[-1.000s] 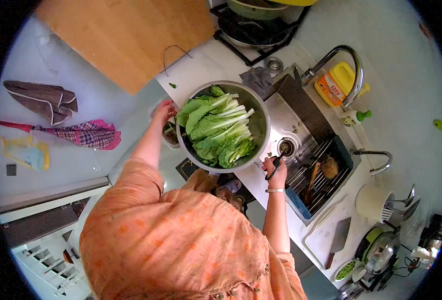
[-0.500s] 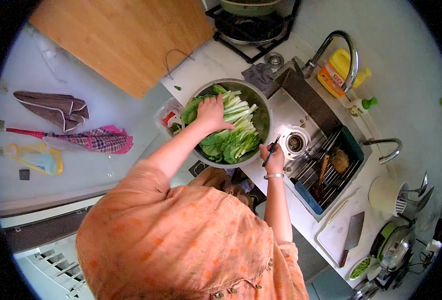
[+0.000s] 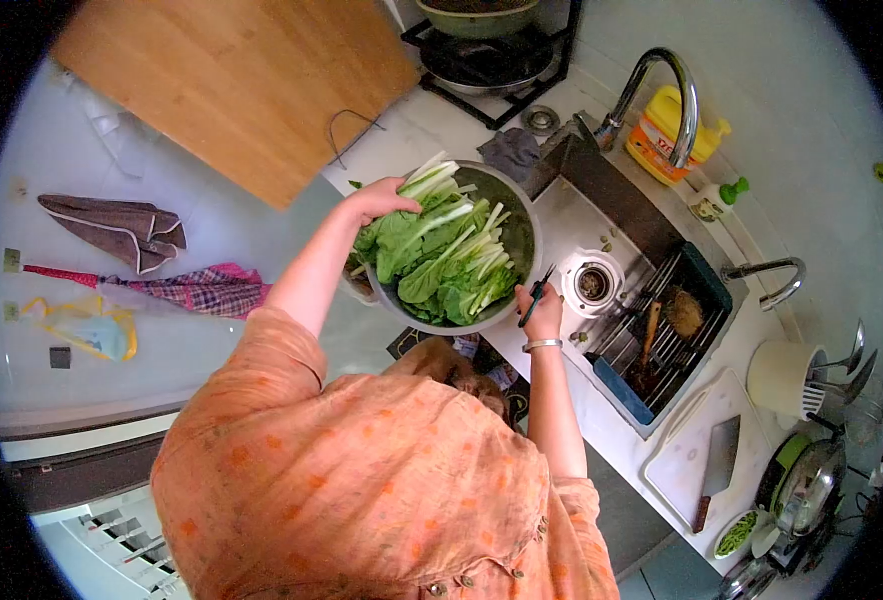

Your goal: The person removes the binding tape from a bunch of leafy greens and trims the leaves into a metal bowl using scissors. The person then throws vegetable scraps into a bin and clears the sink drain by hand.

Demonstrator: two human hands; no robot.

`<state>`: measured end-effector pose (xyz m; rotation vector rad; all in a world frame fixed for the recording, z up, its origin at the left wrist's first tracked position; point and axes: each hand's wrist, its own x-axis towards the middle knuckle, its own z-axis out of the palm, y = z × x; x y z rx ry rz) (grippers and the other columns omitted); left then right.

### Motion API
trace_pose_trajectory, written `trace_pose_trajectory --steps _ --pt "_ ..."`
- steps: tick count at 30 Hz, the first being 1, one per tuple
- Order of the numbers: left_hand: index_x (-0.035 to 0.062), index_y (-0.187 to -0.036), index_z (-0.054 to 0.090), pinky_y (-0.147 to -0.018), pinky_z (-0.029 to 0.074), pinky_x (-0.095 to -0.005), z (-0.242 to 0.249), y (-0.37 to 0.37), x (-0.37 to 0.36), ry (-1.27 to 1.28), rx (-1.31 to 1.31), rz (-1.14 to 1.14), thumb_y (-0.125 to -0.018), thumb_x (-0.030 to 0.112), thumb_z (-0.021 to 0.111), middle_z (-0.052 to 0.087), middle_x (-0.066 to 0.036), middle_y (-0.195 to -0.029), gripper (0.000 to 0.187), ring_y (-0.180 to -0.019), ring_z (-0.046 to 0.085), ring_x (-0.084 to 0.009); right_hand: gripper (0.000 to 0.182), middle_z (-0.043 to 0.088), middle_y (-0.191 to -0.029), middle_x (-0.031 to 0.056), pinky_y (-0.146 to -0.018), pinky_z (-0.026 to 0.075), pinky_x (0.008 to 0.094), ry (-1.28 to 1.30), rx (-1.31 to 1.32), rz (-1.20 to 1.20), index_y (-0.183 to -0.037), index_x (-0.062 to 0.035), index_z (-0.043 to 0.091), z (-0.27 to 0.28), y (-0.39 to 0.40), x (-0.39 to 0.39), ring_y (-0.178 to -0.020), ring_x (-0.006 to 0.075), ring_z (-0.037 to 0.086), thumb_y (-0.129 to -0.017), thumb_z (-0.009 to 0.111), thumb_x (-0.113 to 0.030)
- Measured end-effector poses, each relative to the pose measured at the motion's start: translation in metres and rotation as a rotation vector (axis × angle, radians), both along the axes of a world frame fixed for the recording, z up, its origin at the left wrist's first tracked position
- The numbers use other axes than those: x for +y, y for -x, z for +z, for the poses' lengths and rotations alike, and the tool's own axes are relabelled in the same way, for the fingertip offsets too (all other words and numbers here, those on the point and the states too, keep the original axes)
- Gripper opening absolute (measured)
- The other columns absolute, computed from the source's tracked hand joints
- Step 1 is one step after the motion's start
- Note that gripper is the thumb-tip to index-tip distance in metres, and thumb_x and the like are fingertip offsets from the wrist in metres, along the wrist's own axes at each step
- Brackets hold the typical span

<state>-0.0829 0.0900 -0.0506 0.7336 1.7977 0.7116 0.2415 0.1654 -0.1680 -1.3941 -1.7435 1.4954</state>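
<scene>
Lifted from the bowl (image 3: 522, 215) since 0.5 s ago, left hand (image 3: 377, 198) grasps 1 leafy stalk (image 3: 432, 180); right hand (image 3: 542, 300) clenches scissors (image 3: 534, 293), most greens (image 3: 447, 265) seemingly untrimmed.

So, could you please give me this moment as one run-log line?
left hand: gripping leafy greens | right hand: holding dark tool at metal bowl rim | bowl beside sink

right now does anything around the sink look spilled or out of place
A few small green scraps lie loose on the sink floor near the drain, and one sits on the counter beside the metal bowl. The left hand lifts leafy greens over its rim; the right hand grips scissors.
</scene>
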Motion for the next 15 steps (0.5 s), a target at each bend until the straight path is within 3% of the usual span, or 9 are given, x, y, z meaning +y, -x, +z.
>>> trace_pose_trajectory --steps 3,5,7,11,13,15 --pt "-0.0012 -0.117 0.049 -0.075 0.047 -0.0273 0.013 -0.004 -0.003 0.016 -0.100 0.030 -0.074 0.014 0.063 0.059 -0.011 -0.104 0.048 -0.087 0.057 -0.0163 0.033 0.058 -0.067 0.0192 -0.060 0.044 0.0400 0.016 -0.039 0.037 -0.075 0.0021 0.053 0.007 -0.001 0.001 -0.065 0.0362 0.057 -0.072 0.067 -0.028" --pt "-0.0006 -0.119 0.048 -0.075 0.047 -0.0273 0.017 -0.009 -0.006 -0.009 -0.119 0.034 -0.074 0.014 0.062 0.059 -0.010 -0.103 0.049 -0.087 0.057 -0.0157 0.029 0.055 -0.057 0.0054 -0.048 0.043 0.0279 -0.123 -0.067 0.051 -0.072 -0.0005 0.051 0.005 -0.002 0.001 -0.051 0.0135 0.053 -0.074 0.068 -0.023" --pt "-0.0001 -0.120 0.047 -0.075 0.047 -0.0272 0.024 -0.019 -0.006 -0.036 -0.137 0.034 -0.074 0.014 0.061 0.058 -0.010 -0.102 0.051 -0.087 0.056 -0.0150 0.030 0.056 -0.057 0.0057 -0.048 0.043 0.0281 -0.139 -0.059 0.058 -0.071 -0.0006 0.050 -0.003 -0.003 0.002 -0.050 0.0138 0.054 -0.074 0.068 -0.024" --pt "0.0012 -0.125 0.043 -0.075 0.048 -0.0292 0.022 -0.041 -0.003 -0.092 0.110 -0.140 -0.072 0.014 0.061 0.059 -0.011 -0.101 0.058 -0.087 0.057 -0.0159 0.031 0.056 -0.056 0.0065 -0.049 0.043 0.0288 -0.076 -0.059 0.067 -0.070 -0.0011 0.050 0.018 -0.003 0.001 -0.050 0.0149 0.054 -0.074 0.068 -0.026" --pt "0.0024 -0.129 0.039 -0.092 0.041 -0.0356 0.011 -0.067 -0.002 -0.019 0.397 -0.345 -0.078 0.019 0.060 0.051 -0.017 -0.122 0.057 -0.107 0.052 -0.0248 0.032 0.056 -0.056 0.0065 -0.049 0.043 0.0290 -0.067 -0.028 0.055 -0.069 -0.0013 0.050 0.014 -0.002 -0.001 -0.050 0.0152 0.054 -0.074 0.068 -0.027" --pt "0.0066 -0.134 0.033 -0.102 0.031 -0.0418 0.008 -0.121 -0.012 -0.098 0.775 -0.469 -0.083 0.023 0.056 0.030 -0.020 -0.138 0.058 -0.125 0.034 -0.0338 0.032 0.056 -0.056 0.0065 -0.049 0.043 0.0292 -0.066 0.008 0.052 -0.068 -0.0015 0.051 0.020 0.000 -0.001 -0.050 0.0155 0.054 -0.074 0.068 -0.028"
